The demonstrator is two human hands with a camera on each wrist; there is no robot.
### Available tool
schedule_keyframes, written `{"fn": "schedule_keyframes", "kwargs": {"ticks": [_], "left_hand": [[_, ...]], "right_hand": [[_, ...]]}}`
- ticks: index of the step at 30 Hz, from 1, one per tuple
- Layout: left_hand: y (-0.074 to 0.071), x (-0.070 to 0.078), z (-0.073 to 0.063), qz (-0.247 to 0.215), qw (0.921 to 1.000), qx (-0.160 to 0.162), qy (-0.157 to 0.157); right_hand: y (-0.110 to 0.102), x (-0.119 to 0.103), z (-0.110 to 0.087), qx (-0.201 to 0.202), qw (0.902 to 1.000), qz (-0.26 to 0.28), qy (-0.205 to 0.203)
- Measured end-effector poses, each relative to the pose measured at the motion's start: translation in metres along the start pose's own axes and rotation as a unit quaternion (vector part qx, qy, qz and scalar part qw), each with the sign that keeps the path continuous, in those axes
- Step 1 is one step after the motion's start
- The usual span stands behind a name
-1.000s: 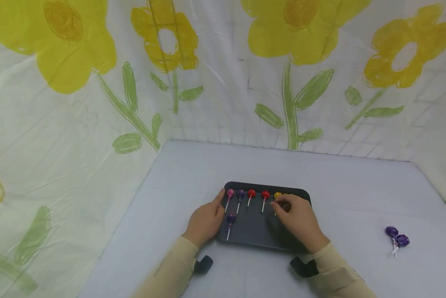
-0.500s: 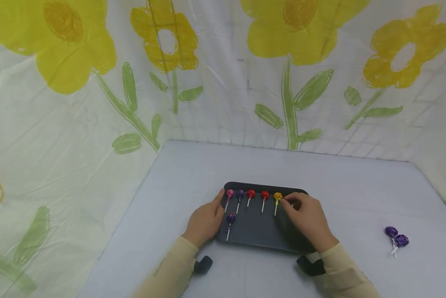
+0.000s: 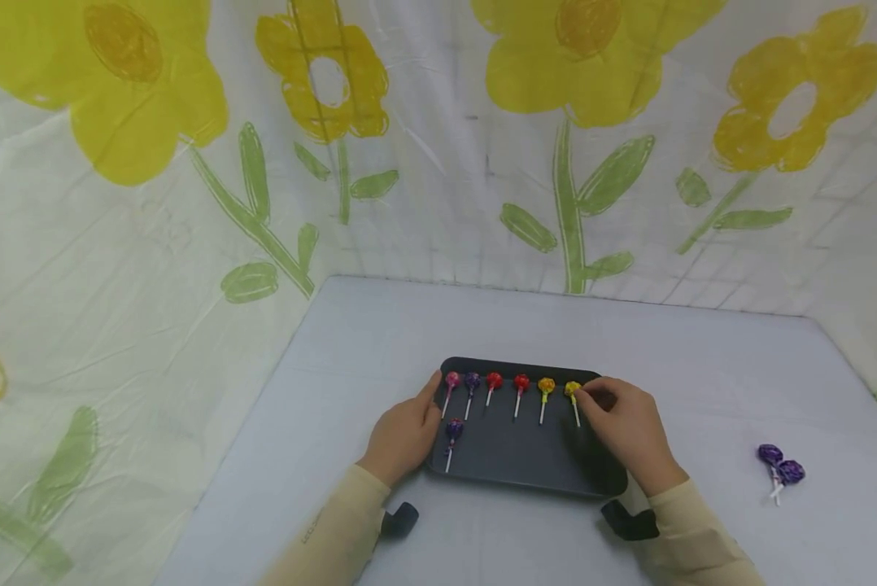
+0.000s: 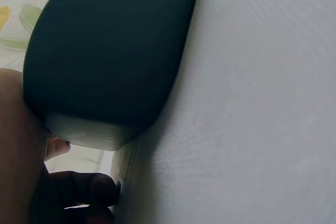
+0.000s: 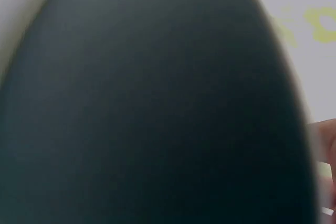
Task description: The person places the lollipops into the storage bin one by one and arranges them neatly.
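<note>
A dark rectangular baking tray (image 3: 519,456) holds a back row of wrapped lollipops in pink, purple, red and yellow. A separate purple lollipop (image 3: 454,431) lies at its front left. Around the tray's left rim, my left hand (image 3: 400,439) keeps its grip, with fingers (image 4: 86,188) beside the tray wall in the left wrist view. My right hand (image 3: 632,427) pinches the rightmost yellow lollipop (image 3: 576,412) near its head, in the tray's back right. The right wrist view is mostly filled by the tray's dark side (image 5: 157,98), hiding the fingertips.
Two purple lollipops (image 3: 781,468) lie with sticks crossed on the white table (image 3: 702,366), right of the tray. A flower-printed curtain (image 3: 438,203) hangs behind the table and along its left side.
My right hand has moved right along the back row, uncovering an orange-yellow lollipop and setting the yellow one in view beside it. My left hand and the tray have stayed put.
</note>
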State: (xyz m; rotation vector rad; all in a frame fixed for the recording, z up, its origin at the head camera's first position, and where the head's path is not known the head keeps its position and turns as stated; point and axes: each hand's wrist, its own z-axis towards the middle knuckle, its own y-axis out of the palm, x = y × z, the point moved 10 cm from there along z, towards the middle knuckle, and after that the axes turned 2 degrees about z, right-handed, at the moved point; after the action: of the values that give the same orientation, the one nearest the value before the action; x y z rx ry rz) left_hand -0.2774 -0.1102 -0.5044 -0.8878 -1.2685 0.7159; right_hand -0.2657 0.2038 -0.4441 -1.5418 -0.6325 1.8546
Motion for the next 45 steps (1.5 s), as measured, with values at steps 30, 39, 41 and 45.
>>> {"fn": "schedule_keyframes", "kwargs": {"ticks": [30, 39, 41, 45], "left_hand": [[0.001, -0.002, 0.000, -0.005, 1.0000, -0.001, -0.008], [0.003, -0.005, 0.001, -0.004, 0.9999, -0.003, -0.009], [0.004, -0.005, 0.000, -0.003, 0.9999, -0.004, -0.010], [0.004, -0.005, 0.000, -0.007, 0.9999, -0.004, -0.008]], "right_hand": [[-0.037, 0.048, -0.007, 0.027, 0.9979, -0.038, 0.045], [-0.047, 0.064, -0.010, 0.024, 0.9973, -0.041, 0.056], [-0.049, 0.069, -0.011, 0.027, 0.9969, -0.044, 0.059], [-0.055, 0.080, -0.012, 0.035, 0.9958, -0.053, 0.065]]}}
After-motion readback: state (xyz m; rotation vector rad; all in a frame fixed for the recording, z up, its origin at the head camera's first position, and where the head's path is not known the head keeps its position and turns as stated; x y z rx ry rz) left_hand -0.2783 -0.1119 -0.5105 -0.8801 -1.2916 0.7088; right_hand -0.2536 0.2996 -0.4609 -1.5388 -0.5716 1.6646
